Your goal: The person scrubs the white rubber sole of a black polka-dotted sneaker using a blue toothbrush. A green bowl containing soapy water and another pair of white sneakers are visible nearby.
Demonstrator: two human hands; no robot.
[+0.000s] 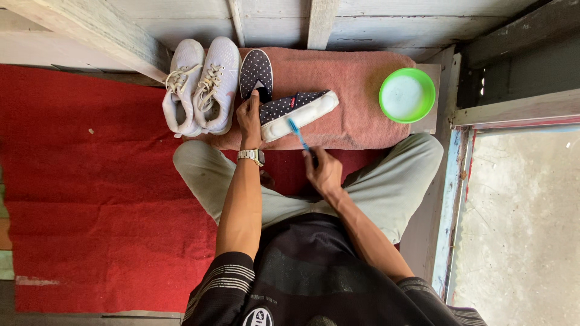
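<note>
Left hand [249, 119] is closed on the heel end of a dark dotted slip-on shoe [297, 110], tilted on its side with the white sole facing the person. Right hand [323, 172] grips a blue toothbrush [298, 134], bristles touching the sole. Shoe lies mid-towel [368, 90]; its mate [256, 72] and white sneakers [202, 84] occupy the left end; a green bowl [406, 95] sits at the right edge. Red carpet [90, 181] lies open to the left.

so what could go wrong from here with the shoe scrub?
The polka-dot shoe lies tilted on its side, steadied only by the left hand; hard strokes from the blue toothbrush in the right hand might roll it. Splatter could reach the white sneakers close by. The green bowl sits near the towel's edge, possibly knockable.
</note>
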